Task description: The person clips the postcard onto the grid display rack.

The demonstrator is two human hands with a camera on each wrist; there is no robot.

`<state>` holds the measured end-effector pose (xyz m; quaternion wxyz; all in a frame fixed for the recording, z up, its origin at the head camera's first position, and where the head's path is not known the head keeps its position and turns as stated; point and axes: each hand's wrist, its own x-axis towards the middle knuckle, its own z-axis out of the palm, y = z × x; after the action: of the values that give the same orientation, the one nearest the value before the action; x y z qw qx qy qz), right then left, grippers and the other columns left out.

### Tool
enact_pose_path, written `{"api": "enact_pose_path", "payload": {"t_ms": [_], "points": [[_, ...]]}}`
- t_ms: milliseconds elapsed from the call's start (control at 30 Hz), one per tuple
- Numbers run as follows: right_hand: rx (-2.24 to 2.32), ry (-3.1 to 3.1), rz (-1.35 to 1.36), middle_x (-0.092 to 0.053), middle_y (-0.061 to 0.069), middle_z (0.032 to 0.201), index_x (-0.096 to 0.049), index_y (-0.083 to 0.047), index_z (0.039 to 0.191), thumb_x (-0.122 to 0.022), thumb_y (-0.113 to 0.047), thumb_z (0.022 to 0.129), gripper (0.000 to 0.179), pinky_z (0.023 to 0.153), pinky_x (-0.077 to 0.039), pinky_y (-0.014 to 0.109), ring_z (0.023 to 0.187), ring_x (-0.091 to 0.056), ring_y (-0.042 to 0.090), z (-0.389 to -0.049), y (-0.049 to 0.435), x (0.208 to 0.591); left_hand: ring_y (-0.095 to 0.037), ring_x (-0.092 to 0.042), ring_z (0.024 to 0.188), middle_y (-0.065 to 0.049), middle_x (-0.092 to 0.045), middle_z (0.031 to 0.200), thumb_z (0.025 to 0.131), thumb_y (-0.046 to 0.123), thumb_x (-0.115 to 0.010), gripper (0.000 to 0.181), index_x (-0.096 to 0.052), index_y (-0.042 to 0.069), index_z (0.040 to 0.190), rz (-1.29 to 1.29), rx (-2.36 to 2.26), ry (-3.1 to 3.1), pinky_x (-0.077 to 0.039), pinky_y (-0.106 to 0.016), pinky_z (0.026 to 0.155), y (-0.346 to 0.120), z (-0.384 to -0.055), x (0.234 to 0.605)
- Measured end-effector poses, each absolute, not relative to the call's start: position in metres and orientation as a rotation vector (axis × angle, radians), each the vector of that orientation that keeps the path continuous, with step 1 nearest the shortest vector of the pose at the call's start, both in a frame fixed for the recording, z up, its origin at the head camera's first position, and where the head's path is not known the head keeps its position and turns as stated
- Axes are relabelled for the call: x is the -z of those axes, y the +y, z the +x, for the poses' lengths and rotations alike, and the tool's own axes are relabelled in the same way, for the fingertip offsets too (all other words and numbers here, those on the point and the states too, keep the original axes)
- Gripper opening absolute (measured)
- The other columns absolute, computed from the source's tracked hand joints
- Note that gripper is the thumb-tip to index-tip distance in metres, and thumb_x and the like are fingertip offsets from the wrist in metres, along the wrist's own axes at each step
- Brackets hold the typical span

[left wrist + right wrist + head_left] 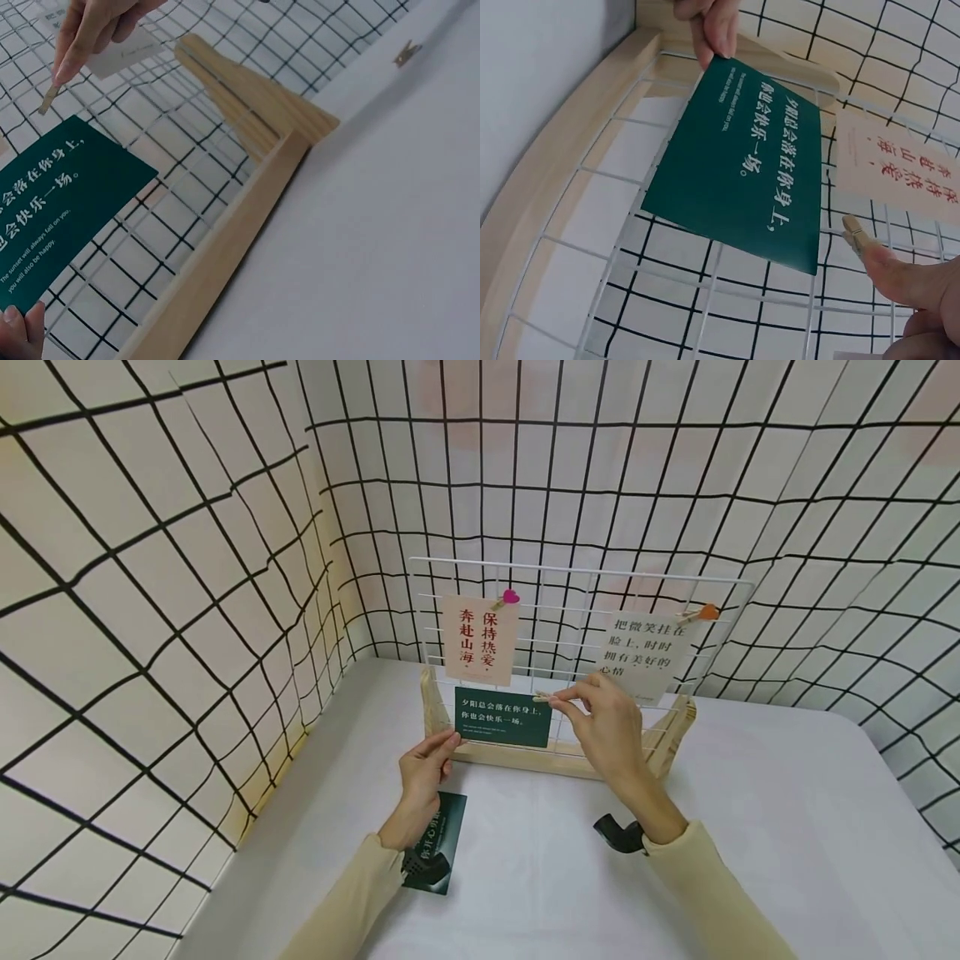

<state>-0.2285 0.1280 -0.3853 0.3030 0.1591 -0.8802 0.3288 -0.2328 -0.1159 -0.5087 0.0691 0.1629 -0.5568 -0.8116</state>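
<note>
A dark green card (502, 717) with white lettering stands against the lower left of a white wire grid rack (577, 570). My left hand (427, 777) pinches its lower left corner between thumb and fingers. Close to the card's upper right corner, my right hand (606, 727) pinches a small wooden clothespin (856, 234). In the right wrist view the clothespin sits apart from the card's edge. Above the green card, a pink card (480, 639) with red writing hangs by a pink heart clothespin (511, 597). A grey-white card (645, 652) hangs at right by an orange-topped clothespin (707, 612), partly behind my right hand.
The rack's wooden base (540, 760) rests on a white-covered table (525, 877). Another dark green card (450, 827) lies under my left wrist. A small clothespin (406, 53) lies on the table beyond the base's right end. Black-grid white walls (540, 460) surround the table.
</note>
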Motion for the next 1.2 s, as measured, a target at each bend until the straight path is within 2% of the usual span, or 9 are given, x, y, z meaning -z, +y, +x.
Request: {"api": "enact_pose_path", "payload": {"t_ms": [333,600,767,933,1200], "points": [[-0.767,-2.465,0.392,-0.057,0.007,0.068,-0.082,-0.004,0.093,-0.084,-0.018,0.085,0.017,0.062,-0.03,0.03,0.065,-0.046,0.022,-0.235,0.124,0.377,-0.001,-0.045,0.047,0.005,-0.08,0.081,0.09,0.011,-0.081,0.016,-0.08,0.006,0.105,0.498,2.437,-1.651,-0.034,-0.015,0.047,-0.109,-0.234,0.507],[-0.728,-2.516,0.358,-0.071,0.014,0.078,-0.081,-0.002,0.094,-0.084,-0.018,0.086,0.018,0.062,-0.037,0.031,0.067,-0.055,0.025,-0.236,0.121,0.37,-0.001,-0.046,0.047,0.005,-0.08,0.08,0.089,0.011,-0.081,0.018,-0.08,0.004,0.106,0.519,2.423,-1.647,-0.034,-0.015,0.048,-0.109,-0.236,0.508],[-0.658,-2.547,0.369,-0.074,0.013,0.08,-0.081,-0.002,0.093,-0.083,-0.017,0.087,0.017,0.058,-0.034,0.03,0.062,-0.051,0.023,-0.237,0.116,0.367,-0.001,-0.045,0.048,0.003,-0.08,0.082,0.089,0.012,-0.081,0.021,-0.079,0.001,0.107,0.535,2.392,-1.618,-0.034,-0.015,0.047,-0.107,-0.236,0.508],[-0.63,-2.561,0.365,-0.07,0.011,0.075,-0.081,-0.003,0.092,-0.082,-0.017,0.087,0.014,0.055,-0.029,0.028,0.061,-0.046,0.02,-0.238,0.112,0.365,0.0,-0.046,0.049,0.001,-0.08,0.082,0.09,0.009,-0.08,0.018,-0.079,0.001,0.106,0.539,2.371,-1.568,-0.035,-0.014,0.047,-0.104,-0.236,0.507],[-0.589,-2.567,0.374,-0.071,0.01,0.075,-0.082,-0.004,0.092,-0.082,-0.015,0.087,0.013,0.051,-0.026,0.026,0.058,-0.042,0.017,-0.239,0.108,0.363,0.0,-0.049,0.05,-0.008,-0.081,0.088,0.089,0.006,-0.081,0.014,-0.08,0.001,0.102,0.538,2.368,-1.517,-0.037,-0.013,0.046,-0.101,-0.238,0.506]]}}
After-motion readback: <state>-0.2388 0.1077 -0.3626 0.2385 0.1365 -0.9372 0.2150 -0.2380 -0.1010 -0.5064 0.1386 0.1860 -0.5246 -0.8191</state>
